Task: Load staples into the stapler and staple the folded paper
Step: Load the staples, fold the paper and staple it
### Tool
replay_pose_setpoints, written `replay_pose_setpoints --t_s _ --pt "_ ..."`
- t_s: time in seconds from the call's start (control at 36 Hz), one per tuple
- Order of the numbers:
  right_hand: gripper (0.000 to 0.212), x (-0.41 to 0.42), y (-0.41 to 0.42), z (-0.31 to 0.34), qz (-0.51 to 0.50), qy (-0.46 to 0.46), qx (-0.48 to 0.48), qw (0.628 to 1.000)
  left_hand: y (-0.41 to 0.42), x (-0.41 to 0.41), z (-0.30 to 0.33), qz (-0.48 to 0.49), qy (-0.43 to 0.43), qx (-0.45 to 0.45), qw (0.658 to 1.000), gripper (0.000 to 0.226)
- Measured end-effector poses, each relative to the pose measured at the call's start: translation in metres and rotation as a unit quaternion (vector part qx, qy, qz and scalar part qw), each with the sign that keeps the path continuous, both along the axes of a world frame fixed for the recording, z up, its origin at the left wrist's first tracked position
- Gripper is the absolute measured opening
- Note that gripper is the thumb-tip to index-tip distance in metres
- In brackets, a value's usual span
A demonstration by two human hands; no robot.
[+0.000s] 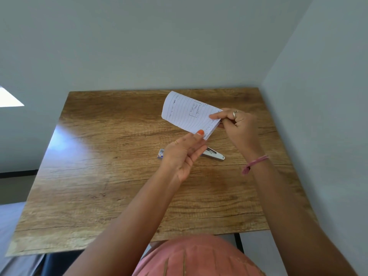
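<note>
Both hands hold the folded lined paper above the wooden table, toward its far right corner — the left hand pinches the near corner, the right hand pinches the right edge. Beneath them on the table lie the stapler and a small staple box — both partly hidden by the left hand.

The counter under my arms is wood-grain board, brown and smooth, with a soft glossy sheen near its left edge. The folded paper I hold is thin, matt, ruled sheet with ink writing. The stapler looks like pale, shiny metal. My wrist band is pink twisted thread, my shirt matt cloth
</note>
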State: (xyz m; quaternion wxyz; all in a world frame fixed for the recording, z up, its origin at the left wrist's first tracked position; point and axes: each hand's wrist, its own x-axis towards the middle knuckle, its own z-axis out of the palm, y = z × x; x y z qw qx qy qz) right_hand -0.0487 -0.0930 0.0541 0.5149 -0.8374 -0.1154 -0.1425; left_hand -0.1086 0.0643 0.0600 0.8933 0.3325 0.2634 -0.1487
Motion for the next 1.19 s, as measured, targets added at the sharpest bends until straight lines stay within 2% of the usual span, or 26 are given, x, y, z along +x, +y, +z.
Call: replay_pose_setpoints --t_s 0.28,0.36,0.42,0.47,0.53,0.61,0.67,0.81,0.94,1.08,1.19 --pt "0.022 0.003 0.000 -0.008 -0.001 -0.012 -0.002 1.000 -0.008 -0.001 -0.002 0.027 0.015 -0.010 0.999 0.024" --pt "0.027 0.005 0.000 -0.009 0.029 0.030 0.040 0.998 -0.007 0.001 -0.004 0.030 0.011 -0.005 0.999 0.023" --pt "0.031 0.007 -0.002 -0.008 0.072 0.128 0.164 0.976 -0.004 0.002 -0.006 0.024 -0.010 0.014 1.000 0.021" --pt "0.032 0.010 -0.010 -0.007 0.115 0.230 0.283 0.924 0.001 0.004 -0.007 0.009 -0.040 0.046 0.998 0.022" --pt "0.035 0.014 -0.022 -0.008 0.148 0.306 0.332 0.880 0.009 0.007 -0.008 -0.017 -0.066 0.080 0.994 0.030" --pt "0.031 0.019 -0.035 -0.006 0.182 0.372 0.296 0.861 0.021 0.013 -0.008 -0.067 -0.089 0.118 0.987 0.033" --pt "0.042 0.021 -0.040 -0.006 0.203 0.403 0.249 0.857 0.029 0.018 -0.008 -0.098 -0.103 0.145 0.979 0.030" --pt "0.024 0.025 -0.040 -0.002 0.237 0.443 0.217 0.837 0.048 0.030 -0.003 -0.178 -0.137 0.221 0.949 0.027" --pt "0.028 0.031 -0.032 -0.001 0.240 0.477 0.175 0.827 0.059 0.041 0.005 -0.237 -0.148 0.258 0.925 0.032" --pt "0.024 0.031 -0.025 -0.005 0.220 0.498 0.178 0.820 0.066 0.049 0.007 -0.267 -0.132 0.280 0.913 0.032" --pt "0.024 0.026 -0.020 -0.011 0.191 0.506 0.226 0.810 0.070 0.054 0.008 -0.257 -0.139 0.294 0.910 0.035"
